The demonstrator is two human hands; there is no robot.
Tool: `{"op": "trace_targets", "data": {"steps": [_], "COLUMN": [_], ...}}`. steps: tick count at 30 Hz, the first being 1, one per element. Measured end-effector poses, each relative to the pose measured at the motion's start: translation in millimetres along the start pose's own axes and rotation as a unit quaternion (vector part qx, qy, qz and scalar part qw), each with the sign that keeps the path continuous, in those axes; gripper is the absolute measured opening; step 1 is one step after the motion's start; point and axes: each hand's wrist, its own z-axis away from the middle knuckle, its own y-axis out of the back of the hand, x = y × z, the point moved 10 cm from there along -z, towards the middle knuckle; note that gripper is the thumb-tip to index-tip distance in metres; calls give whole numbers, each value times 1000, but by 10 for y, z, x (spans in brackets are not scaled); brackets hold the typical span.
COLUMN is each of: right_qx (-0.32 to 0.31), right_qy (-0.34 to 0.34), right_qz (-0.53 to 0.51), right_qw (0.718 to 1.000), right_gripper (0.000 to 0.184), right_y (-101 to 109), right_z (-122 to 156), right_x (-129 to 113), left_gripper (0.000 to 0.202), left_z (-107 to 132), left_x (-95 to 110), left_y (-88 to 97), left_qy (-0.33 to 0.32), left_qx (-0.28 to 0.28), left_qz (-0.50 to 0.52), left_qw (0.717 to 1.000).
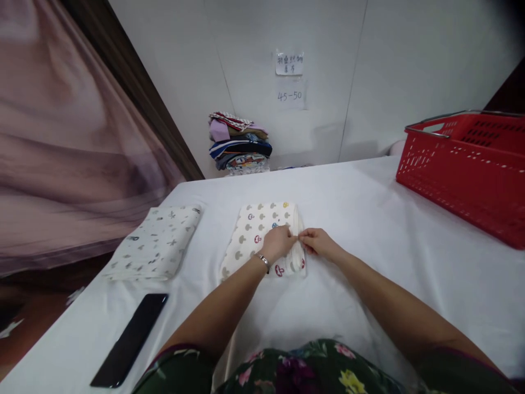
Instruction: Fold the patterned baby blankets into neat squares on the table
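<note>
A folded white cloth with a mushroom print [241, 241] lies flat on the table in front of me. My left hand [279, 242] rests on its right part, fingers closed at the folded edge. Just beside it, my right hand [319, 243] pinches the same right edge between thumb and fingers. The two hands nearly meet there. The cloth's layers show along that edge. To the left lies a second folded white cloth [158, 243] with small dark prints, untouched.
A black phone [130, 339] lies at the front left of the white-covered table [353, 202]. A red plastic basket [463, 175] with a metal handle stands at the right. Behind the table rises a stack of folded fabrics [240, 143]. A pink curtain [77, 109] hangs at the left.
</note>
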Motion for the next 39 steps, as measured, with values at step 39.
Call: {"op": "trace_targets", "data": {"steps": [39], "right_qx": [-49], "right_qy": [-36], "right_qz": [-74], "right_qw": [995], "right_gripper": [12], "right_y": [-65], "right_z": [31], "right_x": [77], "left_gripper": [22], "left_z": [-112], "left_x": [-38], "left_y": [-59], "left_qy": [47], "left_qx": [-37], "left_qz": [30], "left_qw": [998]}}
